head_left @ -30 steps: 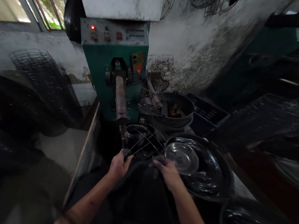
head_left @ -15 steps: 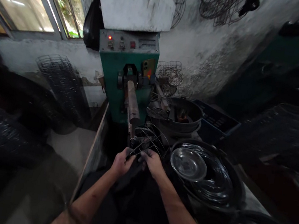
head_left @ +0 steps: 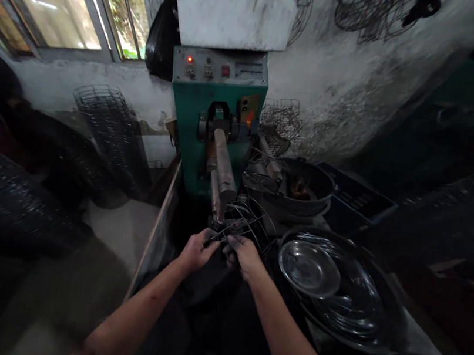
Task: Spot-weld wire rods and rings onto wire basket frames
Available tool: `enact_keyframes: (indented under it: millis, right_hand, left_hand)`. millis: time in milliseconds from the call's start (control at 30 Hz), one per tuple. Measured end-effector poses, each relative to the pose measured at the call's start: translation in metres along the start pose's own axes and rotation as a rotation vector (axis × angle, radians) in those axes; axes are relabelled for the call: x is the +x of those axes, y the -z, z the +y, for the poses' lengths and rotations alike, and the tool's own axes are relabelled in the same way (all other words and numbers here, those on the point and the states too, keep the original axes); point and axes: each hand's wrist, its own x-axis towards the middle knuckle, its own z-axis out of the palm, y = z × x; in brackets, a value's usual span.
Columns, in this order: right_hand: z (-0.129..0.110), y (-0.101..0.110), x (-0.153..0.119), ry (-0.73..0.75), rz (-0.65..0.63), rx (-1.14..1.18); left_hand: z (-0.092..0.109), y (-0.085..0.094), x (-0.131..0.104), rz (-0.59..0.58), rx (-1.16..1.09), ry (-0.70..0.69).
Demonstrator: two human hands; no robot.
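Observation:
My left hand point(head_left: 198, 250) pinches the near left edge of a thin wire frame point(head_left: 252, 222), made of crossing wires and a curved hoop. Close beside it, my right hand point(head_left: 245, 255) grips the same frame with bent fingers. Both hands are just below the end of a thick metal bar point(head_left: 223, 166), which sticks out of a green machine point(head_left: 185, 104) that looks like a spot welder. The frame lies right by the lower tip of this bar; whether they touch I cannot tell. A red lamp glows on the machine's panel.
To the right stands a round tub point(head_left: 394, 319) with shiny wire rings and a metal dish point(head_left: 308, 268). Behind it is a dark pan point(head_left: 329, 185). A board edge point(head_left: 153, 230) runs along my left. Stacked wire mesh point(head_left: 107, 134) leans near the wall, and a person sits far left.
The view has swung slightly left, so the machine appears further right. My hands have brought the wire frame closer to the tip of the bar, keeping their grip.

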Motion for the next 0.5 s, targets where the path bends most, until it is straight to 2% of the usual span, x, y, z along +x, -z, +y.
enact_keyframes:
  millis: [200, 500]
  right_hand:
    - [0.0, -0.005, 0.004, 0.027, -0.016, 0.003]
    - [0.002, -0.007, 0.016, 0.054, -0.026, 0.04]
  left_hand:
    - [-0.003, 0.008, 0.004, -0.025, 0.077, -0.062]
    - [-0.003, 0.013, 0.015, -0.022, 0.048, -0.041]
